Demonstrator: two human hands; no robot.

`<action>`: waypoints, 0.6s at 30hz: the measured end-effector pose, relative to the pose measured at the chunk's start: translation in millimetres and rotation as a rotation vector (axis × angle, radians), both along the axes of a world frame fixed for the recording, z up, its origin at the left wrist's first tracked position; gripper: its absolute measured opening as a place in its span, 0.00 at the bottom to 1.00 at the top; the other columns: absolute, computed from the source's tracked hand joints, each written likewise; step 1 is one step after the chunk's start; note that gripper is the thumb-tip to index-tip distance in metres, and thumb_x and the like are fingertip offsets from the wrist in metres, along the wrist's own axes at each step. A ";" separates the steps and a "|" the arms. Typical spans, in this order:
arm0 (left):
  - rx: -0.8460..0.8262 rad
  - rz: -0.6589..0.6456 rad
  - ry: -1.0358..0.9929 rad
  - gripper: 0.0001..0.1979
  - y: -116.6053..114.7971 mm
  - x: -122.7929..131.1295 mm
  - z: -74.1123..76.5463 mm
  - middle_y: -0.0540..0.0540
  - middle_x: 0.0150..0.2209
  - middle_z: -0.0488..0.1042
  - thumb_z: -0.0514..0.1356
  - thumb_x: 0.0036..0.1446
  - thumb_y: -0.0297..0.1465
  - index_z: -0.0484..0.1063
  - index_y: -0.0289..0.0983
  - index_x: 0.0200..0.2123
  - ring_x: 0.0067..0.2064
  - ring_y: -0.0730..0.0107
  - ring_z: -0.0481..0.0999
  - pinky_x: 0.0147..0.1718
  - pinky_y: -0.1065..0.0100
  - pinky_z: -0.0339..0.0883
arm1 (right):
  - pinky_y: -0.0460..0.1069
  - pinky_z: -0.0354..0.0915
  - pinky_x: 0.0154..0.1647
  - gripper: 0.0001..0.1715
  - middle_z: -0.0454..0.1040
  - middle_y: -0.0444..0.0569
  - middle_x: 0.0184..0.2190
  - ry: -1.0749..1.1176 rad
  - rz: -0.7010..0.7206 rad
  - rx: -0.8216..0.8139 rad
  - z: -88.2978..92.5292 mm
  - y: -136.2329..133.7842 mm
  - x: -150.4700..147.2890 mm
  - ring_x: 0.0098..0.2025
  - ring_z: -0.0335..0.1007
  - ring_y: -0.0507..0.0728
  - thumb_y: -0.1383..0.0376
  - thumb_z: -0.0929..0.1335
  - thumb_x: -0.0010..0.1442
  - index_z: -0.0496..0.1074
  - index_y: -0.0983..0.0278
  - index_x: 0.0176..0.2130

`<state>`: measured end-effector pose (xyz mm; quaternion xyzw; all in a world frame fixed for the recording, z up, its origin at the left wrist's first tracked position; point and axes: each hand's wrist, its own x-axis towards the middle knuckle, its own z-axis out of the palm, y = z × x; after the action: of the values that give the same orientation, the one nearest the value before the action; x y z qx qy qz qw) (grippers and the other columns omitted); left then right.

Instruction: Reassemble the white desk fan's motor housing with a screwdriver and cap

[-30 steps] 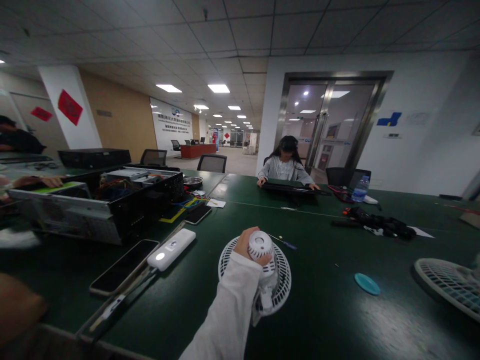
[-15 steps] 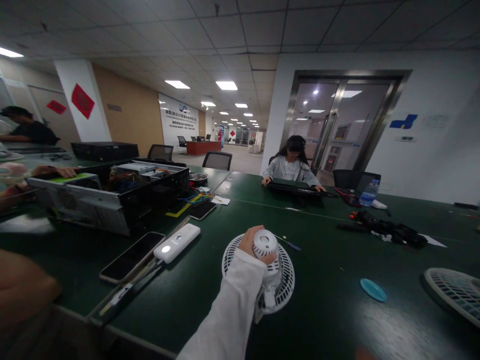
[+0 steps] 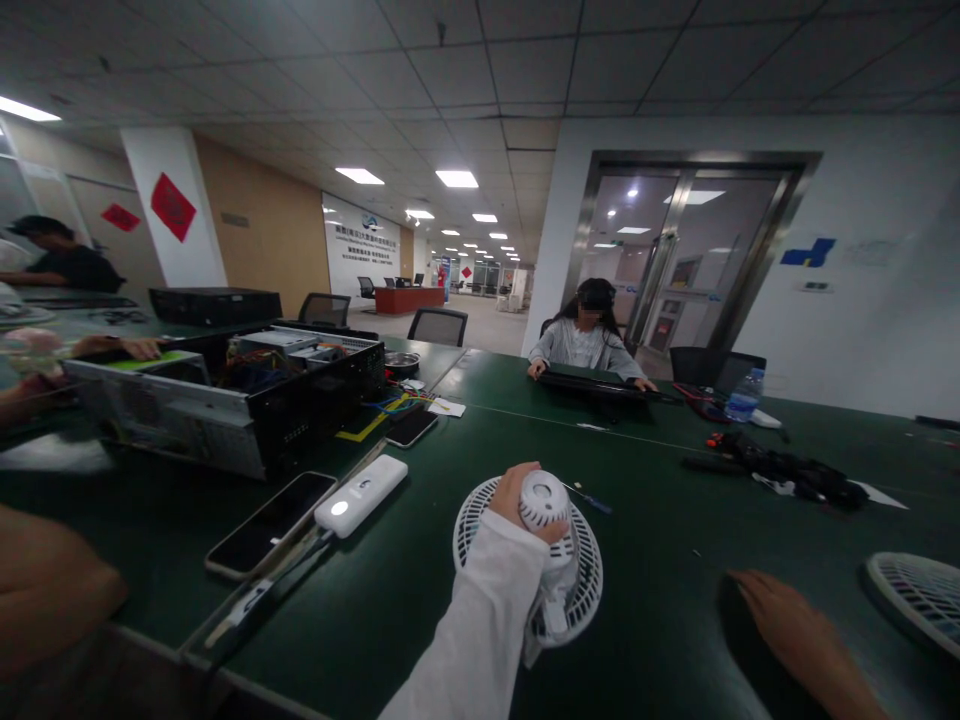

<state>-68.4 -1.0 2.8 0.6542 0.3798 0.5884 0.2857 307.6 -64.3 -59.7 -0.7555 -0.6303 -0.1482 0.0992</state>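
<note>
At the near edge of a green table (image 3: pixel 645 600), our right hand (image 3: pixel 795 630) reaches in from the lower right, fingers lying together and aimed up and left; we cannot tell whether they hold anything. Just beyond, our left hand (image 3: pixel 514 490), in a white sleeve (image 3: pixel 472 620), is curled around the rounded housing of a white fan (image 3: pixel 562 575), fingers over its far-left side, thumb on its near-right side. The fan lies grille down in front of us, its longer line running from the housing back toward us through a stubby bracket. The left hand is the nearer, touching it; the right is well apart. From the left fingers, the grille spreads below and the bracket lies nearer us and slightly right. A second grille (image 3: pixel 919 600) sits at the right edge. Farther off, we see a phone (image 3: pixel 271 525), a white device (image 3: pixel 361 495) and a screwdriver (image 3: pixel 596 503), then an opened computer case (image 3: pixel 165 415). Across the table, a co-worker (image 3: pixel 581 340) holds a black panel (image 3: pixel 596 388).
</note>
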 end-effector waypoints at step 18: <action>0.065 -0.007 0.014 0.34 9.6 1.3 -8.1 0.42 0.45 0.71 0.68 0.31 0.29 0.65 0.36 0.46 0.47 0.53 0.70 0.48 0.53 0.63 | 0.50 0.62 0.48 0.14 0.72 0.54 0.43 0.057 0.832 -0.061 181.7 35.7 -245.2 0.46 0.67 0.55 0.71 0.62 0.59 0.69 0.68 0.45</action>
<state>-67.1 8.6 -5.3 0.6684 0.3602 0.5948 0.2639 62.3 -28.5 122.0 -0.4431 -0.8828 -0.0556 0.1457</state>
